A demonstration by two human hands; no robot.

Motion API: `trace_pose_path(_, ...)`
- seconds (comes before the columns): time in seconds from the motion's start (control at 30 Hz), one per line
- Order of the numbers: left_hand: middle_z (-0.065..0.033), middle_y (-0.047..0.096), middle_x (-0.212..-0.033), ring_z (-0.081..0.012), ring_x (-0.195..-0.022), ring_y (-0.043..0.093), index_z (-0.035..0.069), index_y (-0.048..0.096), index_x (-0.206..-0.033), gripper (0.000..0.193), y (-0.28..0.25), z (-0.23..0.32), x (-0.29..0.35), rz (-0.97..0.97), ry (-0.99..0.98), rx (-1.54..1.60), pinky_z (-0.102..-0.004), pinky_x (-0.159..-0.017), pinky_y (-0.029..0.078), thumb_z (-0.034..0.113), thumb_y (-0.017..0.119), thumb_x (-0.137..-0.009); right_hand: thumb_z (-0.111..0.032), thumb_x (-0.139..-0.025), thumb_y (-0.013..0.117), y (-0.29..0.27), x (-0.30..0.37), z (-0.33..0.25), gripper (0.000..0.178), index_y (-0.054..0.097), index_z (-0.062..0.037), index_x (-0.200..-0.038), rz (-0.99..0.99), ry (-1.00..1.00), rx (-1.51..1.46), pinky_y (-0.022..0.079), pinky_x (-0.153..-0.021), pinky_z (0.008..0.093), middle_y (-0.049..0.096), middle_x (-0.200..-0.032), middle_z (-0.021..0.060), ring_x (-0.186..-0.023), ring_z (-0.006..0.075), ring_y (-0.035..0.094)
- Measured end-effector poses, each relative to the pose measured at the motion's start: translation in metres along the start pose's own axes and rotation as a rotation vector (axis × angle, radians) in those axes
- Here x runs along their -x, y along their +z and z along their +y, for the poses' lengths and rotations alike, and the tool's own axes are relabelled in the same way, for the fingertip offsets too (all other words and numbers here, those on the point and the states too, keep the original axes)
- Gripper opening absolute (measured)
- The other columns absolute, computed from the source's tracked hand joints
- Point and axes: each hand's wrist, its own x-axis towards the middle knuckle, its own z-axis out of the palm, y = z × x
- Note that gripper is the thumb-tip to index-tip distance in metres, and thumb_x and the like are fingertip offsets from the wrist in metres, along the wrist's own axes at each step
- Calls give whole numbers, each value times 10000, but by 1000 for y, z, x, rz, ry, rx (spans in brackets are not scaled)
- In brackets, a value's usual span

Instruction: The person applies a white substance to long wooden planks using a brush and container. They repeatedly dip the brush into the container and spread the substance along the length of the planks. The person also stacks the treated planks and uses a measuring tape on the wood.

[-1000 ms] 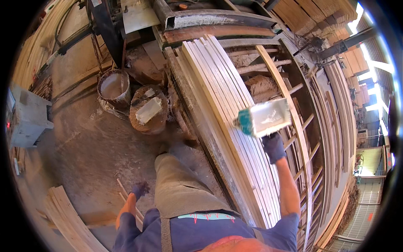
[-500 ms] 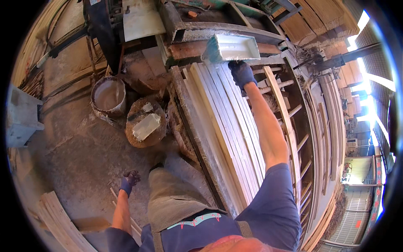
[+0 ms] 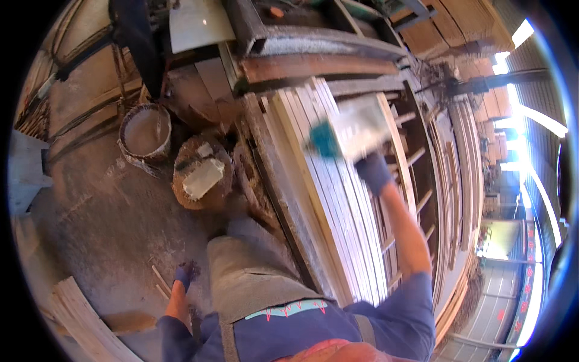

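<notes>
My right hand (image 3: 375, 172), in a dark glove, grips a white box-shaped tool with a teal end (image 3: 356, 130), blurred by motion. The tool is over the right side of a row of long pale wooden strips (image 3: 338, 199), which lie side by side in a frame; I cannot tell whether it touches them. The fingers wrap its near side and are partly hidden. My left hand (image 3: 184, 273), gloved with dark fingertips, hangs low over the floor at my left. Its fingers are loosely apart with nothing visible in them.
A crusted bucket (image 3: 145, 134) with a stick in it stands left of the frame. Beside it, a round stump (image 3: 202, 175) bears a pale block. Rungs and a loose slat (image 3: 395, 145) lie right of the strips. Boards (image 3: 84, 320) rest at the lower left.
My right hand has drawn the box-shaped tool nearer to me and to the right, away from the strips' far end, and tilted it. The left hand still hangs low. My view has shifted slightly.
</notes>
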Motion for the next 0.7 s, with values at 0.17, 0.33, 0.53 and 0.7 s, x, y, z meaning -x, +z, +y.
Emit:
trace_pose_path(0.17, -93, 659, -829, -249, -664, 616, 111, 629, -1042, 353, 32, 36, -18, -74, 141, -97, -371, -597, 488, 434, 523, -948, -144, -887, 529, 11, -165, 33, 298, 586, -48, -1162, 253, -546, 559, 484, -933, 424, 639, -1085, 226, -1067, 295, 617)
trace_pose_path(0.33, -76, 680, -828, -172, -710, 645, 36, 650, -1044, 334, 104, 43, 63, -83, 449, -217, -281, -609, 498, 343, 610, -919, -256, -924, 530, 9, -150, -14, 214, 653, -85, -966, -93, 135, -193, 545, -493, 355, 628, -665, 81, -561, 218, 636)
trace_pose_path(0.53, -102, 697, -994, -227, -783, 671, 55, 674, -1082, 270, 341, 21, 263, -783, 625, -991, -346, -785, 525, 259, 613, -916, -367, -929, 532, 1, -11, 12, 332, 679, -82, -1014, -63, 190, -124, 542, -563, 355, 656, -692, 127, -603, 195, 640)
trace_pose_path(0.7, -127, 667, -977, -316, -918, 628, 49, 633, -1119, 435, 486, -140, 350, -1224, 1489, -1466, -397, -845, 484, 372, 677, -831, -325, -900, 506, -2, 131, 16, 309, 686, -99, -1008, -84, 79, 31, 532, -709, 403, 687, -857, 177, -769, 328, 672)
